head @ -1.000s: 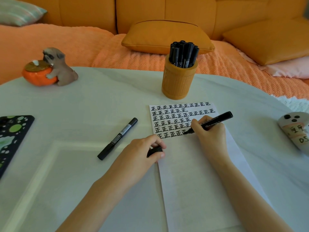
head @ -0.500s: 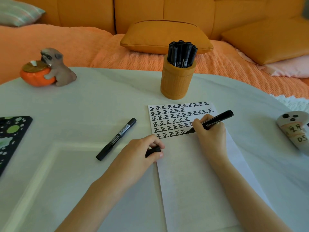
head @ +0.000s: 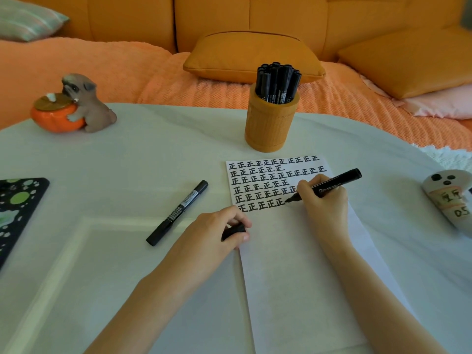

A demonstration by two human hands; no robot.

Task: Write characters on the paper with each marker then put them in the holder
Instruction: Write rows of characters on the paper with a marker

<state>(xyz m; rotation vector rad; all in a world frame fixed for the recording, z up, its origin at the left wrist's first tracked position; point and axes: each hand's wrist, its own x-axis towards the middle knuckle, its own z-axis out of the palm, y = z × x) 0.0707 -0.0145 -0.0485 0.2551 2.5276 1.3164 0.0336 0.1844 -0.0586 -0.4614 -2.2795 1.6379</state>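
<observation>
Orange sofa [head: 255, 21] cushions and a knitted throw fill the background behind a pale round worktop [head: 153, 154]. On it lies the paper [head: 293, 277], its top part filled with six rows of black characters. The right grip [head: 321, 200] holds an uncapped black marker [head: 337, 182] between thumb and fingers, with the tip touching the paper at the end of the lowest row. The left grip [head: 212, 233] rests at the paper's left edge, its fingers curled round a black cap [head: 233, 231]. A capped spare marker [head: 177, 213] lies slanted on the worktop left of the paper, apart from both hands. The orange holder [head: 270, 123] stands upright just beyond the paper's top edge, packed with black markers [head: 277, 81]. A pug figurine [head: 86, 103] hugging an orange pot [head: 56, 118] sits far left, a black spotted board [head: 18, 205] lies at the left edge, and a white painted ornament [head: 452, 200] at the right edge.
</observation>
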